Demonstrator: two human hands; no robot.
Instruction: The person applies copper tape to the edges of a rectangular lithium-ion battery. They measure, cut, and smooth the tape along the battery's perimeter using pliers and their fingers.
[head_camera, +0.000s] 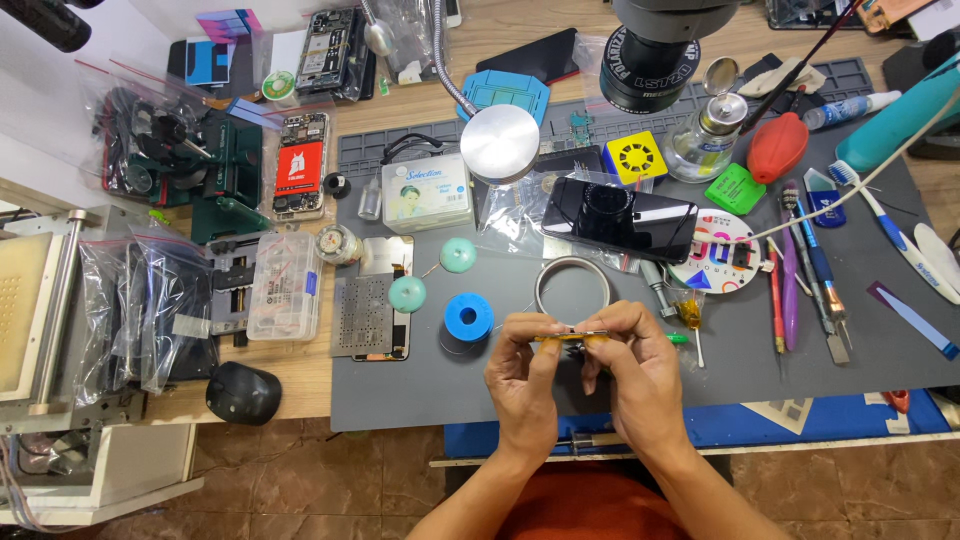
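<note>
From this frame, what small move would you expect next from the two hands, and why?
Probably a steady peel or pull apart: the left hand and right hand both pinch the ends of a thin yellowish strip, held level above the grey mat, near the blue spool. What the strip is cannot be told.

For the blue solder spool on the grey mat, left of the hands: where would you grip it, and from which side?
Probably from straight above, pinching the blue spool across its round outer rim. It lies flat with its hole facing up, so the rim is the exposed part. The near and right sides look freest; a teal disc sits close on its upper left. The left hand is nearest.
</note>
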